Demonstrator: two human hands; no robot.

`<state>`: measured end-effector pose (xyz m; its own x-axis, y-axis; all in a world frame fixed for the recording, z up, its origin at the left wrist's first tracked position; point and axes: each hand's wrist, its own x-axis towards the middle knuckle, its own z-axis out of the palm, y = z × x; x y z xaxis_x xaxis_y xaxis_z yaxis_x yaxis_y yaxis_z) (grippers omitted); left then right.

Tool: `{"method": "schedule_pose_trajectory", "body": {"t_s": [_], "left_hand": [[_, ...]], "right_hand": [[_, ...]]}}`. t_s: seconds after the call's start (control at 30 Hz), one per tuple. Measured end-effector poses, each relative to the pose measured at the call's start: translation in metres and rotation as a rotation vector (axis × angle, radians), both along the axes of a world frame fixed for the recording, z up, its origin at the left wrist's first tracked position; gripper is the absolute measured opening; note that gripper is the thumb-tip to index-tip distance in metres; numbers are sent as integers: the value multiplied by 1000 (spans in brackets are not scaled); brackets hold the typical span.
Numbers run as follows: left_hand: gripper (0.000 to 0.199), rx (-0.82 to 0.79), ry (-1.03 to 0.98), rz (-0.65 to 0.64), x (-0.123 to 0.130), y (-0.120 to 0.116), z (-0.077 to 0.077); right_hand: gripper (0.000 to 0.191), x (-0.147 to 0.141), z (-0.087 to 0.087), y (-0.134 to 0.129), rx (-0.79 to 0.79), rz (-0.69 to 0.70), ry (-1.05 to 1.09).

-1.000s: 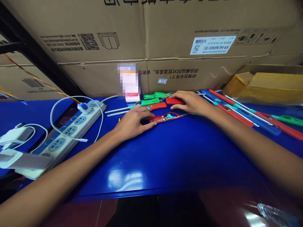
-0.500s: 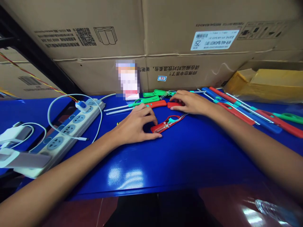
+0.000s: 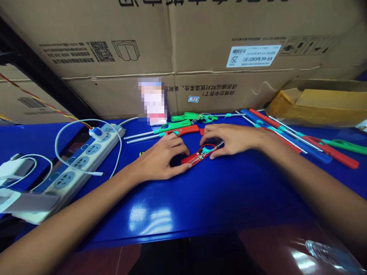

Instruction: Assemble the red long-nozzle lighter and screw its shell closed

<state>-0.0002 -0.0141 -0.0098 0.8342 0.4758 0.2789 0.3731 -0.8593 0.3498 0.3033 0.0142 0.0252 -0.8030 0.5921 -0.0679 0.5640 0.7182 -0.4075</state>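
Note:
An opened red lighter shell (image 3: 192, 159) lies on the blue table, with small parts and a teal piece (image 3: 205, 151) inside. My left hand (image 3: 164, 157) grips the shell's left end between thumb and fingers. At its right end, my right hand (image 3: 225, 140) has thumb and fingers curled round the metal rod (image 3: 219, 144). Behind my right hand, a red piece (image 3: 202, 131) shows in part. Beyond my left hand lie a red lighter (image 3: 187, 130) and a green lighter (image 3: 177, 125). Opened green shell parts (image 3: 189, 115) are behind them.
A white power strip (image 3: 83, 162) with cables stands at the left. Several red, blue and green long lighters (image 3: 329, 149) lie at the right, before a yellow-brown box (image 3: 315, 103). A phone (image 3: 155, 103) leans on the large carton (image 3: 200, 38) behind.
My right hand has left the loose red piece and moved down to the rod end of the open red shell. My left hand stays at the shell's left end. The view has shifted slightly.

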Motion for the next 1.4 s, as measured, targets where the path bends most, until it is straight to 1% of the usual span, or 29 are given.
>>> {"method": "schedule_pose_trajectory", "body": {"t_s": [0.1,0.2,0.27,0.43,0.6,0.7,0.8,0.83,0.9,0.93,1.0,1.03,1.07,1.13,1.2,1.23,1.3,1.4], "left_hand": [[33,8,27,-42,3,-4,2],[30,-4,24,-106,5,-8,5],[28,-13,10,-124,5,-10,5],[30,-34,-11,-113,4,-9,3],[28,-68,-25,-96,4,-5,-2],[28,-91,-26,-91,4,-5,-3],[27,-95,-26,-99,4,-6,-2],[26,-91,-28,-100,4,-6,-2],[25,-81,-36,-97,5,-6,-2],[25,-77,-41,-95,5,-6,-2],[25,-72,-51,-98,7,-7,-2],[25,-71,-52,-102,8,-7,-3],[25,-70,-54,-108,9,-8,-3],[26,-70,-56,-115,11,-8,-5],[26,-74,-63,-110,11,-8,-6],[26,-77,-67,-104,10,-8,-6],[26,-79,-74,-86,9,-7,-6],[26,-73,-80,-71,7,-6,-5]], "right_hand": [[35,0,0,-6,6,-26,-56],[28,-3,1,-11,-3,0,-78],[28,-5,4,-16,-9,11,-98],[27,-10,13,-33,-3,48,-131],[26,-16,16,-47,5,69,-99],[31,-14,18,-55,20,48,-117],[48,-3,22,-72,49,9,-129],[59,2,22,-82,81,-29,-107],[83,10,17,-106,176,-185,-82],[87,11,13,-119,249,-316,-64],[85,5,-1,-144,326,-605,-69],[85,-3,-10,-154,343,-706,-67],[89,-13,-18,-161,352,-762,-73],[101,-37,-31,-168,386,-841,-122],[105,-59,-37,-167,393,-886,-198],[101,-66,-38,-165,381,-910,-237],[83,-70,-35,-164,365,-914,-266],[63,-53,-32,-175,292,-868,-233]]}}
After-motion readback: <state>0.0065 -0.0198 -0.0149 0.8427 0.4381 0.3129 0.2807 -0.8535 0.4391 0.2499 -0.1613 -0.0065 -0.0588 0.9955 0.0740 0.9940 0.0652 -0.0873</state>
